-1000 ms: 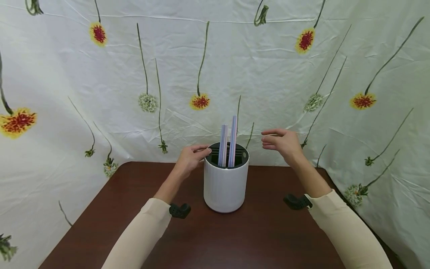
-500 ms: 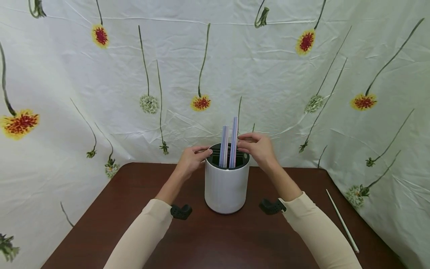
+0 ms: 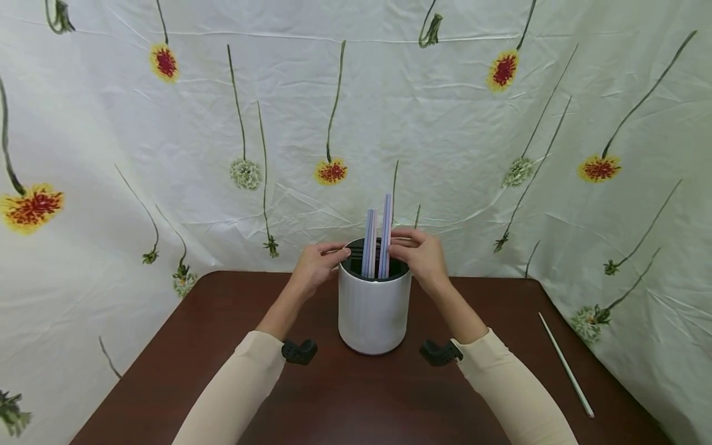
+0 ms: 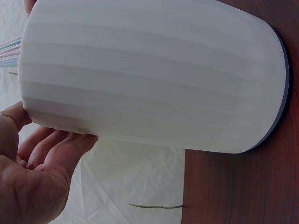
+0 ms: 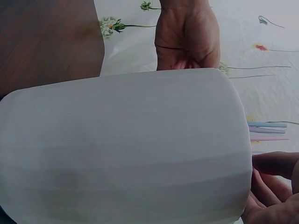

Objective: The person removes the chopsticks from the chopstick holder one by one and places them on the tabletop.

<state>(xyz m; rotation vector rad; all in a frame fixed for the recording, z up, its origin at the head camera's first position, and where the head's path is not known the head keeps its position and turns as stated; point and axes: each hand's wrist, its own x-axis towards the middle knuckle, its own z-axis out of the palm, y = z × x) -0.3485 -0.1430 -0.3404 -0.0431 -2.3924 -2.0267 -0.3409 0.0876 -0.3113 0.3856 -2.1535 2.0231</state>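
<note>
A white cylindrical utensil holder (image 3: 372, 315) with a dark slotted top stands upright on the table. Two pastel striped bundles of straw-like sticks (image 3: 369, 244) rise from it, one taller than the other. My left hand (image 3: 318, 267) grips the holder's left rim, thumb at the top edge and fingers against the outer wall; the left wrist view shows this hand (image 4: 44, 175) too. At the right rim, my right hand (image 3: 419, 259) has its fingertips beside the taller bundle. In the right wrist view, the rim partly hides its fingers (image 5: 271, 163), so whether they pinch anything is unclear.
A thin pale stick (image 3: 566, 364) lies on the right side of the dark brown table (image 3: 356, 402). A white flower-printed cloth (image 3: 289, 123) hangs behind the table and along both sides.
My right hand has moved left and slightly down, from apart from the holder to its right rim by the sticks. The pale stick has come into view. My left hand stays put.
</note>
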